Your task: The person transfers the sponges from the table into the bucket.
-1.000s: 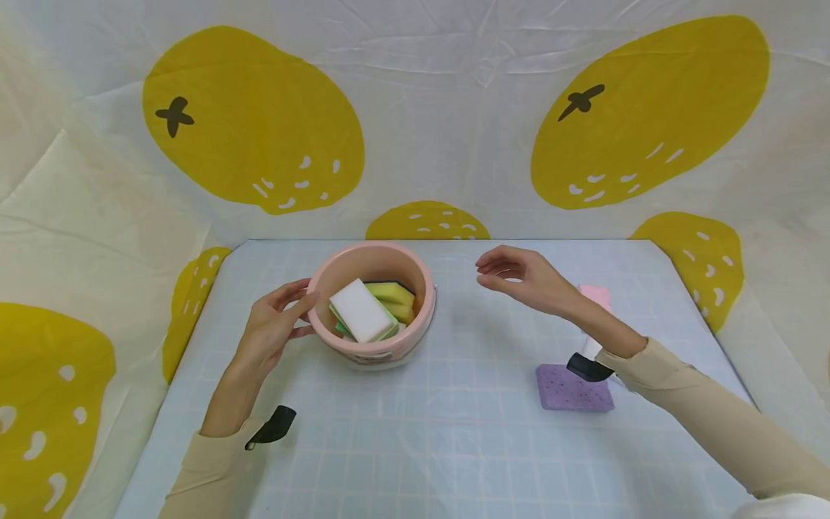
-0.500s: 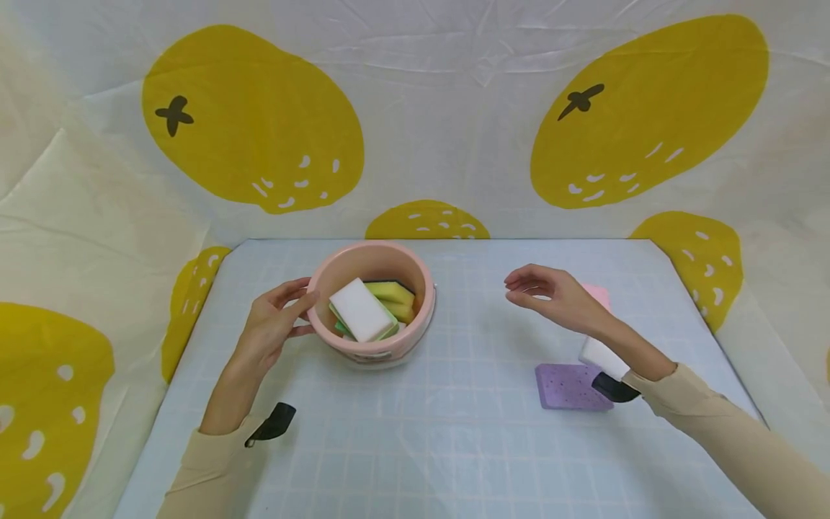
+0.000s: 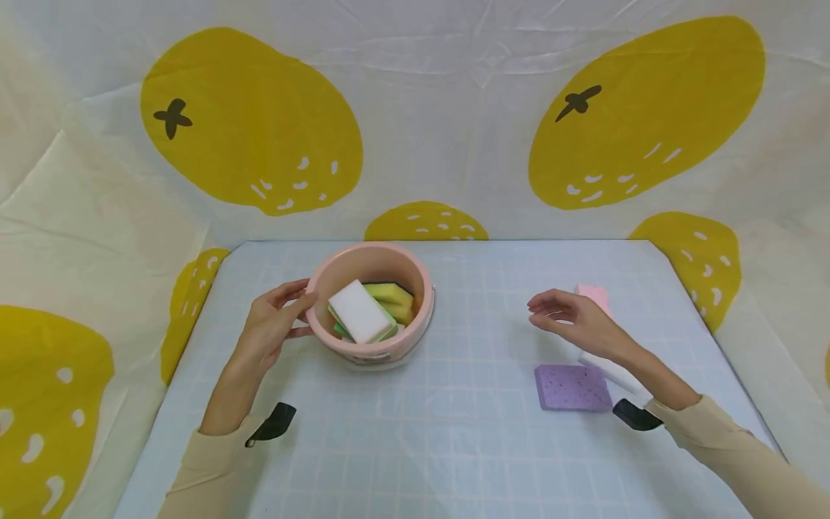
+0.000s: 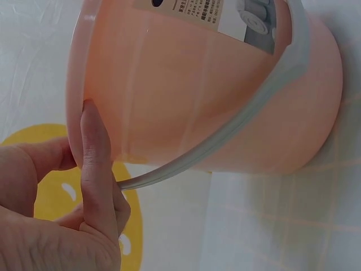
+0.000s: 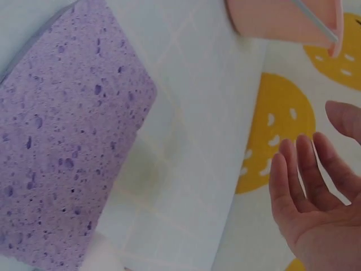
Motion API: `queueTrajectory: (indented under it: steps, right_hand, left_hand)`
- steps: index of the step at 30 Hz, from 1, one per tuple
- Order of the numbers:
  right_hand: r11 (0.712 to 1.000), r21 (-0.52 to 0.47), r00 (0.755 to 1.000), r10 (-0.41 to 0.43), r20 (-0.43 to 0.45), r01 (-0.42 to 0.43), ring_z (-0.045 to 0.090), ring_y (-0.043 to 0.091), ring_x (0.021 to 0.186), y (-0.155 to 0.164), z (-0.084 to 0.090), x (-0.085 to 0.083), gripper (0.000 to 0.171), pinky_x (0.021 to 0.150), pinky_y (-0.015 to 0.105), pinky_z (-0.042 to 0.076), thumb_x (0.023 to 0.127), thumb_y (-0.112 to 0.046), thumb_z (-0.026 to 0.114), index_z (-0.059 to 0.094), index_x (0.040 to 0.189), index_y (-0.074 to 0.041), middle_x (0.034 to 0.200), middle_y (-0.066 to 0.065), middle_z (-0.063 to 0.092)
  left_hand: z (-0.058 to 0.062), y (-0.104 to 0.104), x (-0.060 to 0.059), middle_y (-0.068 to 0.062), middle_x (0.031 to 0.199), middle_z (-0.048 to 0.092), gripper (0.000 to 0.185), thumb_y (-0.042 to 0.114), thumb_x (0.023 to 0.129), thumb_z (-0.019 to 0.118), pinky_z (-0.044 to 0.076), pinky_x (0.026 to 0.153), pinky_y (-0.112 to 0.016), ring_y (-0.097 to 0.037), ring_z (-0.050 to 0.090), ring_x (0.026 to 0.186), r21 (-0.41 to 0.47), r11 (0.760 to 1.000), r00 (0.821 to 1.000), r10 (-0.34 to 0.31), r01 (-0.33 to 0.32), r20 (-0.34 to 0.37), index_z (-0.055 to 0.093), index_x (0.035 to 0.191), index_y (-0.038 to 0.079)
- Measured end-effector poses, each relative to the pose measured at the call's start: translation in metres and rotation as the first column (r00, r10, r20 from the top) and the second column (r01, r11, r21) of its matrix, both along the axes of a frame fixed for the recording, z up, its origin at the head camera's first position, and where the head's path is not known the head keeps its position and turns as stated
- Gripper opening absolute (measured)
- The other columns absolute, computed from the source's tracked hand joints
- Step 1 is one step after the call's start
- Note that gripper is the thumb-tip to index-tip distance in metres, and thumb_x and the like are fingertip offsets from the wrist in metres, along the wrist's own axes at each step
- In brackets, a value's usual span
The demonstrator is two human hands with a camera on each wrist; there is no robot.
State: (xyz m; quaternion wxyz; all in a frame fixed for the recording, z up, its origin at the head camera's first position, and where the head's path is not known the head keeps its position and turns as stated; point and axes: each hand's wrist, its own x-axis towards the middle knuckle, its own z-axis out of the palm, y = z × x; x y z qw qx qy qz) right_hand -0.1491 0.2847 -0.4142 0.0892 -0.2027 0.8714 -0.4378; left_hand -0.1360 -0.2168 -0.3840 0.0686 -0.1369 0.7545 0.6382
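A pink bucket (image 3: 424,311) stands left of the table's middle and holds a white sponge (image 3: 359,311) and yellow sponges (image 3: 391,293). My left hand (image 3: 300,311) rests against its left wall. In the left wrist view the thumb (image 4: 96,147) lies straight along the bucket (image 4: 208,84), its tip at the rim. My right hand (image 3: 551,314) hovers open and empty over the table's right part, fingers relaxed. Just behind it lies a pink sponge (image 3: 593,294). A purple sponge (image 3: 573,387) and a white sponge (image 3: 612,373) lie nearer me. The right wrist view shows the purple sponge (image 5: 62,158) beside the open hand (image 5: 316,192).
The table (image 3: 454,447) has a pale blue grid cover. A white cloth with large yellow lemon prints (image 3: 253,122) hangs behind and at both sides. The bucket's grey handle (image 4: 242,118) lies down against its wall.
My right hand has drawn back from beside the bucket, moving right, down and toward me, to above the sponges. The left hand and bucket stayed put.
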Motion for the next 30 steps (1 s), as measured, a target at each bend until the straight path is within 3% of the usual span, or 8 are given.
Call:
queueTrajectory:
  steps: [6,15,24,30]
  right_hand:
    - [1.0,-0.002,1.0,0.007,0.008,-0.007,0.067,0.017,0.104,0.013,-0.013,0.01,0.026,0.093,0.017,0.054,0.099,-0.018,0.07,0.067,0.122,-0.007,0.116,0.015,0.07]
    - [1.0,0.014,1.0,0.021,0.018,-0.021,0.067,0.013,0.102,0.029,-0.033,0.023,0.03,0.092,0.018,0.054,0.099,-0.016,0.07,0.065,0.124,0.0,0.116,0.015,0.07]
    - [0.995,0.07,0.997,0.076,-0.002,-0.076,0.067,0.016,0.1,0.036,-0.047,0.034,0.029,0.09,0.028,0.059,0.095,-0.015,0.075,0.068,0.12,-0.002,0.115,0.009,0.071]
    - [0.984,0.132,0.992,0.121,0.022,-0.123,0.067,0.017,0.104,0.039,-0.052,0.038,0.031,0.092,0.028,0.058,0.094,-0.021,0.077,0.069,0.121,-0.006,0.116,0.004,0.071]
  left_hand:
    - [-0.001,-0.001,0.001,-0.01,0.13,0.051,0.057,0.027,0.101,0.068,0.063,0.068,-0.026,-0.006,0.061,0.078,-0.005,1.0,1.0,0.004,-0.004,0.002,0.049,0.151,0.005]
    - [-0.003,-0.001,0.001,-0.01,0.131,0.051,0.057,0.028,0.101,0.068,0.063,0.069,-0.026,-0.006,0.062,0.08,-0.02,1.0,1.0,-0.003,0.003,-0.004,0.05,0.151,0.006]
    - [-0.004,-0.002,0.001,-0.011,0.135,0.05,0.057,0.028,0.101,0.067,0.063,0.069,-0.027,-0.007,0.061,0.081,-0.009,1.0,1.0,-0.008,0.008,-0.01,0.049,0.151,0.006]
    - [-0.004,-0.002,0.002,-0.012,0.137,0.05,0.056,0.027,0.102,0.067,0.063,0.069,-0.027,-0.007,0.06,0.081,-0.01,1.0,1.0,-0.008,0.008,-0.017,0.049,0.151,0.005]
